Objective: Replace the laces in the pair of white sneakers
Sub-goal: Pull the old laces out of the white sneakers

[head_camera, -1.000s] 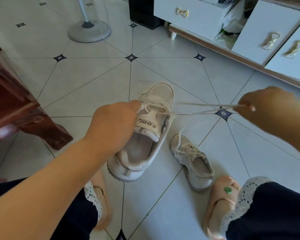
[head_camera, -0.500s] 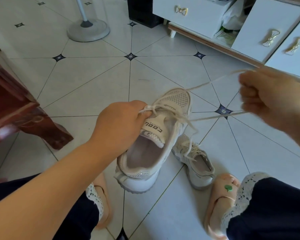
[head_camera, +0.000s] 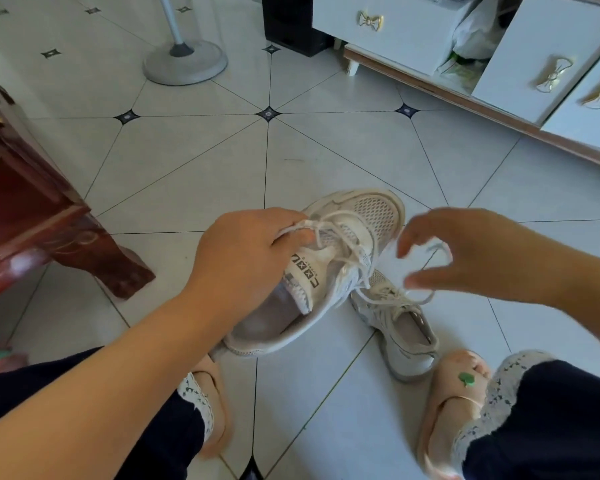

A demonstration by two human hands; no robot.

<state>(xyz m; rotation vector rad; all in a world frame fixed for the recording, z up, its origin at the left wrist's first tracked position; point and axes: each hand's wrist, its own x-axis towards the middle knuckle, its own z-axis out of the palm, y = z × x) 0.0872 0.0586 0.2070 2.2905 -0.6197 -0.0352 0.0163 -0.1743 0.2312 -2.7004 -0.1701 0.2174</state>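
My left hand point(head_camera: 243, 258) grips a white sneaker point(head_camera: 361, 216) at its tongue and upper laces and holds it above the floor with the toe pointing away. A loose white lace point(head_camera: 378, 299) trails from its eyelets toward my right hand point(head_camera: 465, 258). That hand hovers just right of the toe. Its thumb and fingers are curved apart and blurred, and the lace loops beside them. The second white sneaker point(head_camera: 406, 337), laced, lies on the tiles below, between the held shoe and my right foot.
A dark red wooden furniture leg point(head_camera: 94, 258) stands at the left. A fan base point(head_camera: 186, 62) and a black box point(head_camera: 291, 26) are at the back. White drawers point(head_camera: 551, 57) stand at the right. My feet in pink slippers point(head_camera: 454, 393) rest on the tiled floor.
My right hand has come down and in from a raised pull at the right. It no longer holds the lace taut, and the lace now hangs slack. The held sneaker has shifted slightly right.
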